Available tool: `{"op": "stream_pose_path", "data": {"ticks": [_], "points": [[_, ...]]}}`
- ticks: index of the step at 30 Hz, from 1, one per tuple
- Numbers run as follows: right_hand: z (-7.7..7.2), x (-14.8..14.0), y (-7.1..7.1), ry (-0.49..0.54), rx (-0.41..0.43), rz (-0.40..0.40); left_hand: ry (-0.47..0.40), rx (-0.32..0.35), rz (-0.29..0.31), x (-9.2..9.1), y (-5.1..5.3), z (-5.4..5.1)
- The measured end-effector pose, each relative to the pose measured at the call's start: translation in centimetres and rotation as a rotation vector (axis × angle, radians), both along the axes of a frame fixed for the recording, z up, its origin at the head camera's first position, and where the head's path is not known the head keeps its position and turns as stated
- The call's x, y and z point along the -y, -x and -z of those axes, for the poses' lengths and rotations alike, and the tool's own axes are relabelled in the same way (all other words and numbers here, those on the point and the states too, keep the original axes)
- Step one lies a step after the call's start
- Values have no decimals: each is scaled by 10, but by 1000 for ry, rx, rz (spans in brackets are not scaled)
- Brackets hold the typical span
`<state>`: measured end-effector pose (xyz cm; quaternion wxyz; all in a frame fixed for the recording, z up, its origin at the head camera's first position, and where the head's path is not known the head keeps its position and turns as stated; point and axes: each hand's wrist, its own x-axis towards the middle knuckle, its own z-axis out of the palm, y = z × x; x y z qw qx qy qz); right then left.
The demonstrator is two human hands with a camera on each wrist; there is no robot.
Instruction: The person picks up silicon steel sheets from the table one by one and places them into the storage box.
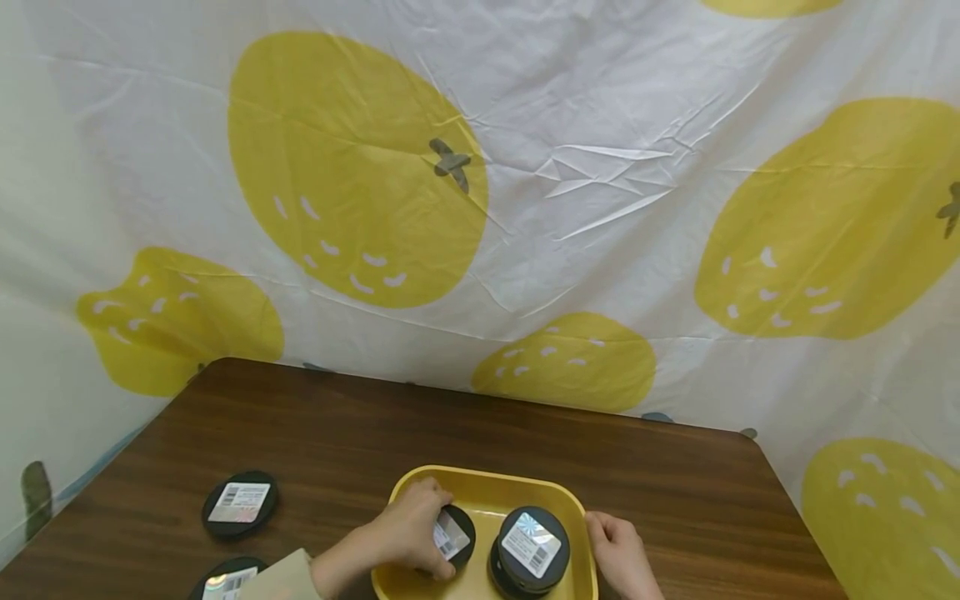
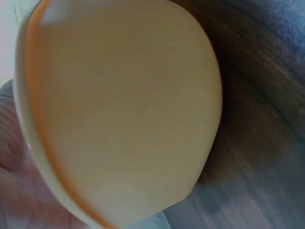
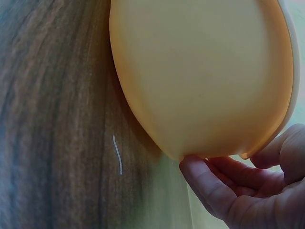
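Note:
A yellow tray (image 1: 495,477) stands at the table's front edge in the head view. Inside its left part, my left hand (image 1: 411,527) grips a round black disc-shaped item (image 1: 459,533) with a white label, thumb in front and fingers behind. To the right of it in the tray are stacked black round items (image 1: 531,550), the top one labelled. My right hand (image 1: 621,552) pinches the tray's right rim; in the right wrist view its fingers (image 3: 209,183) touch the tray wall (image 3: 200,86). The tray wall (image 2: 124,105) hides most of my left hand in the left wrist view.
Two more labelled black discs lie on the brown wooden table (image 1: 337,433): one disc (image 1: 240,504) farther back at left, another disc (image 1: 227,581) nearer, partly behind my left sleeve (image 1: 285,577). Behind the table hangs a white curtain (image 1: 562,250) with yellow fruit prints.

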<state>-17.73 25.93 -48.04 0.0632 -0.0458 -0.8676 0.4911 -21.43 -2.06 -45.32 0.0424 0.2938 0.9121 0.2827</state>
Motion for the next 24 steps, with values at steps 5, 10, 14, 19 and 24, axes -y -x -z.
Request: {"op": "stream_pose_path", "data": {"ticks": [5,10,14,19,24], "points": [[1,0,0,6,-8,-1,34,-23,10,-2,0,7],[1,-1,1,12,-10,1,48,-37,19,-4,-1,11],[2,-1,0,12,-17,-1,51,-39,27,-4,0,13],[2,-1,0,19,-16,-5,61,-46,26,-4,1,16],[2,0,0,15,-11,-1,76,-58,21,-5,1,18]]}}
